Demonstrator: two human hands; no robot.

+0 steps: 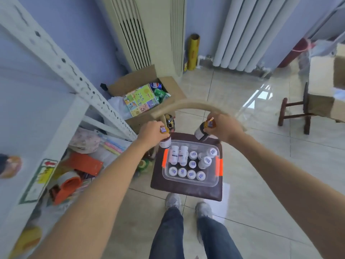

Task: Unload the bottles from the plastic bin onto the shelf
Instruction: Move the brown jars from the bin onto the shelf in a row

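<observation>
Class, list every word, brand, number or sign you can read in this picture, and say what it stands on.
Pepsi globe logo, no letters readable: on the blue can in the cardboard box.
Colourful book cover: characters too blurred to read.
White bottle caps in the bin: blue print, too small.
Brown bottles held in both hands: labels blurred.
Shelf sticker: unreadable.

bin (214,181) top open | chair backrest (196,104) arches behind | shelf post (74,75) left
</observation>
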